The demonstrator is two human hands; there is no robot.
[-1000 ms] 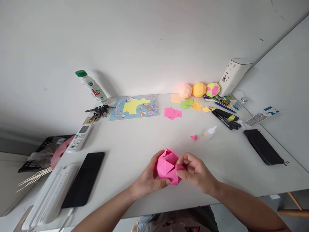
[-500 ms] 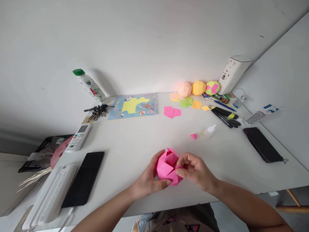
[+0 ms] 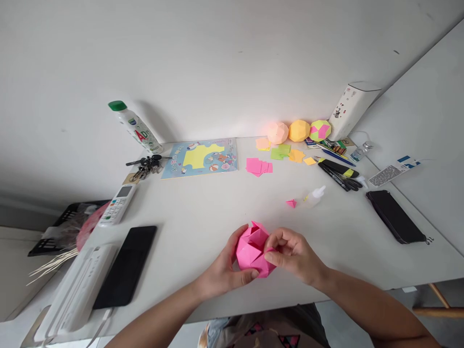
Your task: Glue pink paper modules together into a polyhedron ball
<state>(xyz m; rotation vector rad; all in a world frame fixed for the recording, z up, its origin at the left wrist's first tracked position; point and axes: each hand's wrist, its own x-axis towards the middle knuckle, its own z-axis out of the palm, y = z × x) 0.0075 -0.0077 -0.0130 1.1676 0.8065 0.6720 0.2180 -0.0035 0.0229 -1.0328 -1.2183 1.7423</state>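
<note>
Near table edge [image 3: 203, 212]: my left hand [image 3: 221, 270] cups the pink paper ball [image 3: 252, 249] from below, steadying it. My right hand [image 3: 293, 253] pinches a flap on its right side, thumb and forefinger closed, to work it.

Head view, steeply down over desk [image 3: 203, 203]

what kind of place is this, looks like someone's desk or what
Probably a home or office desk used for paper craft: a white desk against a plain wall carries stacks of small coloured paper squares, three finished folded paper balls, and both hands hold a pink folded paper ball.
</note>
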